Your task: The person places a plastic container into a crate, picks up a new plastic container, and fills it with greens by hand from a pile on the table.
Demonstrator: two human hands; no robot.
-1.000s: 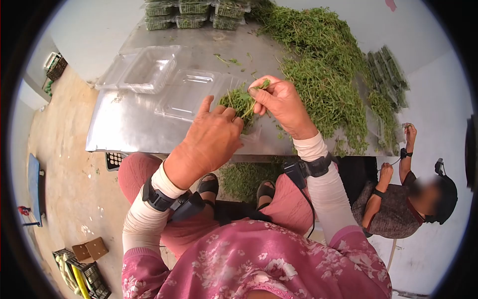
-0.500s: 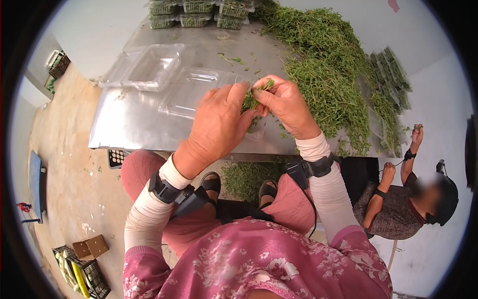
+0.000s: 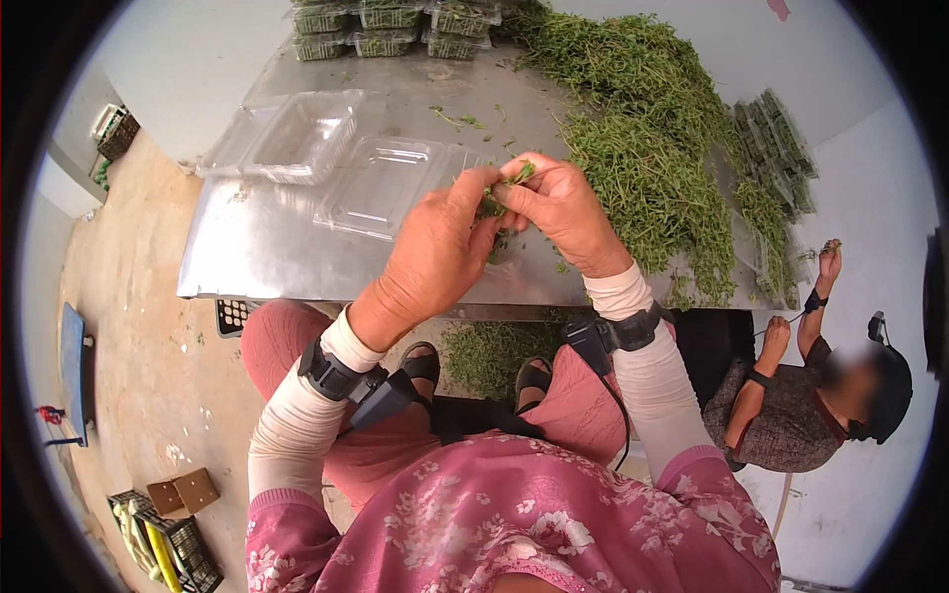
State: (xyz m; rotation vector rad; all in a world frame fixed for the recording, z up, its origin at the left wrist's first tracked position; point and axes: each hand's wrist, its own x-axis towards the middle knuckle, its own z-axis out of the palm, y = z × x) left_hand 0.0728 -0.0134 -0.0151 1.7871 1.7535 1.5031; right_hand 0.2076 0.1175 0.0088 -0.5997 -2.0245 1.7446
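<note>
The herb sprigs (image 3: 497, 198) are pinched between the left hand (image 3: 435, 257) and the right hand (image 3: 563, 212). Since the earlier frame, the left hand's fingers have been closed further onto the sprigs above the worktop (image 3: 267, 247).

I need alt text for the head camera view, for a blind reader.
Both hands, left hand and right hand, pinch a small bunch of green herbs above a metal table, beside open clear plastic containers and a herb pile.

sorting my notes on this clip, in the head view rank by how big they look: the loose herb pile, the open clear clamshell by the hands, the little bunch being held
1. Herb pile, by far the largest.
2. Open clear clamshell, mid-sized.
3. Held bunch, smallest, pinched between the left hand and right hand and partly hidden by their fingers.
</note>
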